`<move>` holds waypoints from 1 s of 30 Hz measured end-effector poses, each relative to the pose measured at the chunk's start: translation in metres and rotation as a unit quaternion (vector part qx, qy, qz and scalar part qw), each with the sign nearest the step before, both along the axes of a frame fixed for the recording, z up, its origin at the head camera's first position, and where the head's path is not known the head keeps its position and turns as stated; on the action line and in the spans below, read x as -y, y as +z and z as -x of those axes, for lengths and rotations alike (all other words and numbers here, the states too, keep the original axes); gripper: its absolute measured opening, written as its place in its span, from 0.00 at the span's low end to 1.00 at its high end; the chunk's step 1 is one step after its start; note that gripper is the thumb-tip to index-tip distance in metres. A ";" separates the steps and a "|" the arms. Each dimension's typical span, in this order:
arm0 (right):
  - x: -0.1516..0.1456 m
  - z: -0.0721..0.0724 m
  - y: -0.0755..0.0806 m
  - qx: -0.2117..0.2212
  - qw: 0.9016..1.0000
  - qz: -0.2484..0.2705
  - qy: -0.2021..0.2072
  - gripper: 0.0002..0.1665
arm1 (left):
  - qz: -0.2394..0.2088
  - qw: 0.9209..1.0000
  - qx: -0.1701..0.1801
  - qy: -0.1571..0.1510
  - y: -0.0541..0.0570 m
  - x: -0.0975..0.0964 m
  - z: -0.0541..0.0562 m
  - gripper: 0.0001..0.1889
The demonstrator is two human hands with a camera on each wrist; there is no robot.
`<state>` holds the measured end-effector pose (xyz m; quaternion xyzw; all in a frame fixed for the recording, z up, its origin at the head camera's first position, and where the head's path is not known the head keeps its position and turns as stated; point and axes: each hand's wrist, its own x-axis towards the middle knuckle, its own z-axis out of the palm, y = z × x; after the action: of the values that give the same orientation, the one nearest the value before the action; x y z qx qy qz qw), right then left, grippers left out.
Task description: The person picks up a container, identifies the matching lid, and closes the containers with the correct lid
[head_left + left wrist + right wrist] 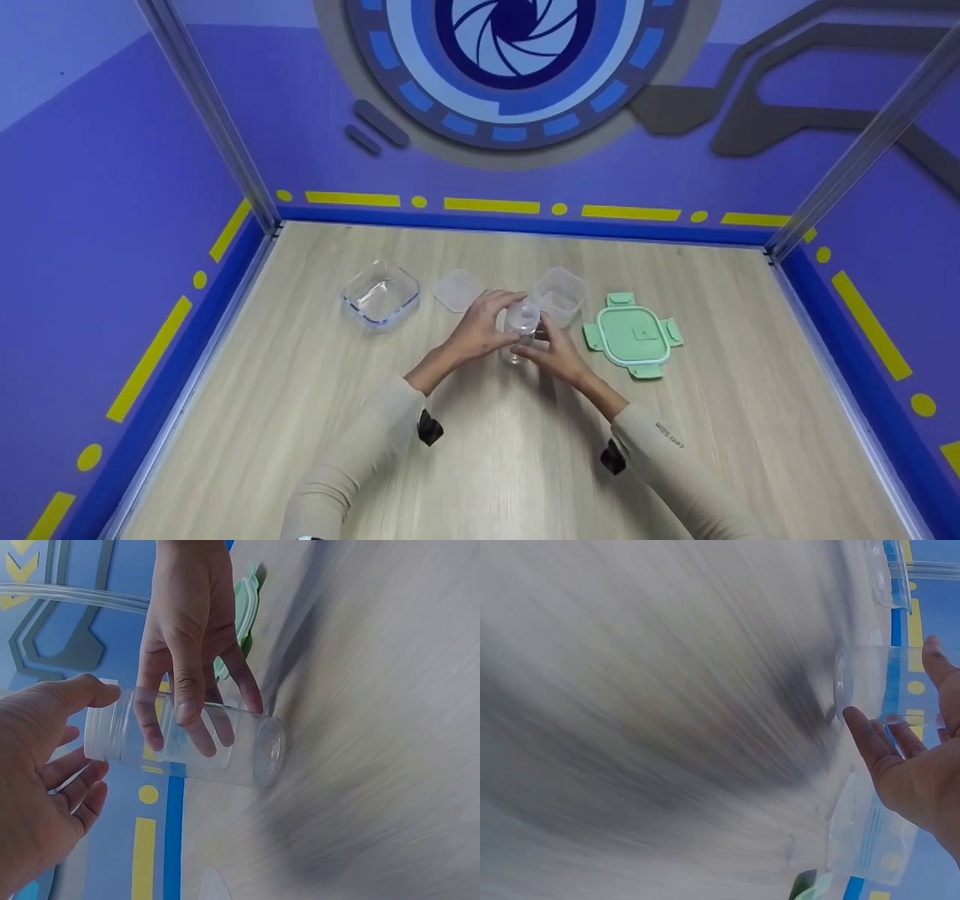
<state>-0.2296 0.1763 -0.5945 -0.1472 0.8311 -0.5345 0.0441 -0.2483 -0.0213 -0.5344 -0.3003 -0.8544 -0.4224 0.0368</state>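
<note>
Above the middle of the table stands a clear plastic bottle (244,761) with a whitish translucent cap (105,727), held between both hands. My left hand (482,328) grips it at the cap, thumb on one side and fingers round the other. Lower down, my right hand (559,354) holds the clear body, its thumb in front and its fingers spread along the side. In the right wrist view the bottle's base (844,684) shows close to the tabletop.
A square glass container (381,322) sits at left. Beyond the hands lie a translucent lid (458,291) and a translucent plastic container (562,289). To the right is a green lid (634,337) with flaps. Blue panels (480,180) border the table.
</note>
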 end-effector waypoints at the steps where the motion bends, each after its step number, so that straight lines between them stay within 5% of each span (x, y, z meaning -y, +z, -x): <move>1: 0.000 0.000 0.000 0.001 1.000 0.000 -0.001 0.43 | -0.002 1.000 0.001 0.000 0.000 0.000 0.000 0.33; 25: 0.002 0.001 -0.002 0.000 1.000 0.006 -0.004 0.43 | -0.005 0.999 -0.008 -0.041 -0.006 0.004 0.003 0.33; 30: 0.001 0.002 -0.006 -0.013 1.000 0.013 0.000 0.41 | -0.023 1.000 -0.009 0.010 -0.014 0.000 0.000 0.38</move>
<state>-0.2318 0.1749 -0.6000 -0.1545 0.8247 -0.5431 0.0313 -0.2479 -0.0218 -0.5488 -0.2946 -0.8470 -0.4390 0.0552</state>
